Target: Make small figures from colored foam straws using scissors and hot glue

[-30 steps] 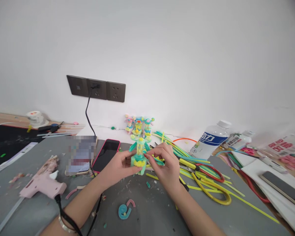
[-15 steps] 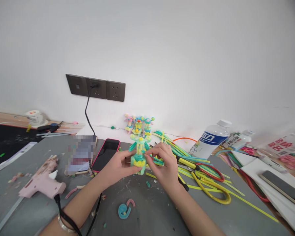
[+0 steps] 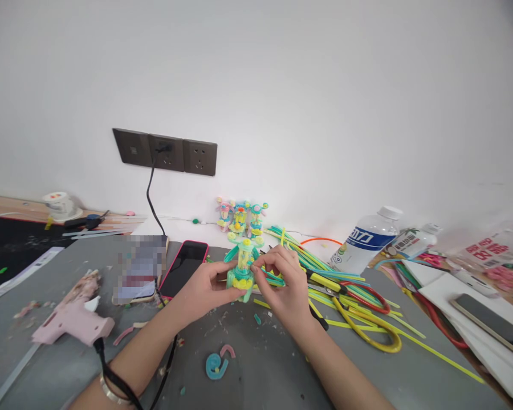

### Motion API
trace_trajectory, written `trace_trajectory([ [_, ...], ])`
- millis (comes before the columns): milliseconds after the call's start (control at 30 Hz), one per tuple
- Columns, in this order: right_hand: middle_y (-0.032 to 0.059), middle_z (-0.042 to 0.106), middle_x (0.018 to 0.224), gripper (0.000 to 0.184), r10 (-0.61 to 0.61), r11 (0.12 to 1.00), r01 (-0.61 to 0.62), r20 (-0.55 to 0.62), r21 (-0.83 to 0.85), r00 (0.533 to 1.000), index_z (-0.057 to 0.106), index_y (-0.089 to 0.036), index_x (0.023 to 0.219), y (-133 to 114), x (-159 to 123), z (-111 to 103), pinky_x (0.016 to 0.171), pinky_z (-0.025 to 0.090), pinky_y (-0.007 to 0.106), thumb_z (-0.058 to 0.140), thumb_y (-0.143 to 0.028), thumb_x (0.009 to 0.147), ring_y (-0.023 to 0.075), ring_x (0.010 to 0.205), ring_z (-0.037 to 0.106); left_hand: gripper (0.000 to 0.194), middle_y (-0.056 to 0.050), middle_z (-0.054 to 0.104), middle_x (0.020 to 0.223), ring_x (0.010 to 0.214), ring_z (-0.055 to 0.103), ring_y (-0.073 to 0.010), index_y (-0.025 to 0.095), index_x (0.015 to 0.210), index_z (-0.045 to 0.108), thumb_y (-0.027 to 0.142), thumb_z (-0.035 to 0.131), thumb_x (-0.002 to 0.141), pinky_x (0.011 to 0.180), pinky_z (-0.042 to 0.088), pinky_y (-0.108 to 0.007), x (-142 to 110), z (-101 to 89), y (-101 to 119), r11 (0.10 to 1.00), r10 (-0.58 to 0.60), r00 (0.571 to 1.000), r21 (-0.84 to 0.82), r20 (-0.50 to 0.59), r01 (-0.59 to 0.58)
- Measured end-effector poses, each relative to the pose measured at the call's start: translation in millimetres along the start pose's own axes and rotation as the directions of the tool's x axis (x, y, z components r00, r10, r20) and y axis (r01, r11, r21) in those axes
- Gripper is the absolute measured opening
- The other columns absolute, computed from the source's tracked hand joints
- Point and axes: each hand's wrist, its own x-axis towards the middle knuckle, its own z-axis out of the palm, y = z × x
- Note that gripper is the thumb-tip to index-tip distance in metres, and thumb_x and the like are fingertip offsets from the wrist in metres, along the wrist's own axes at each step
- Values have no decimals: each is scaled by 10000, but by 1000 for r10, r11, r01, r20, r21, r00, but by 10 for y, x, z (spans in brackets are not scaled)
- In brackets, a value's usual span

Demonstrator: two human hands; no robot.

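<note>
My left hand (image 3: 207,286) is closed around the lower part of a small green and yellow pipe-cleaner figure (image 3: 244,259), which stands upright above the grey table mat. Against its right side, the thumb and forefinger of my right hand (image 3: 286,285) are pinched together. Whether they grip the figure's side piece or some tiny bit there is hidden. Behind it, by the wall, are several similar small pipe-cleaner figures (image 3: 240,216) in pink, yellow and teal. A curled blue pipe-cleaner piece (image 3: 216,367) lies below my hands.
On the left lies a pink glue gun (image 3: 74,319) with a black cord. Two phones lie behind it, one a pink-edged phone (image 3: 186,266). To the right are yellow-handled scissors (image 3: 367,336), loose pipe cleaners (image 3: 308,257) and a bottle (image 3: 367,239). Wall sockets (image 3: 166,152) sit above.
Almost nothing differs. Both hands keep their hold and place at the figure; the whole view has shifted very slightly.
</note>
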Motion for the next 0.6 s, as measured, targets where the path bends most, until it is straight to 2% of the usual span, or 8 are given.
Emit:
trace_trajectory([
  [233,-23,542,702,128,15,1000,-15,17,-6,1000,562,-215,811,-1,2,-6,683,324,330,571,-113,889,151,640,519,408,-92,747,1055,997,671,-296,166,1182,724,303,721,798,847,547,-381,-2,-3,2,999,29,1000,27,4,-30],
  [600,-26,536,716,120,17,1000,-16,20,-11,1000,556,-216,824,3,-7,-9,701,322,332,594,-121,885,149,658,499,390,-98,738,1086,977,675,-283,164,1163,725,312,715,803,819,547,-351,8,-11,-4,999,30,999,42,-16,-30],
])
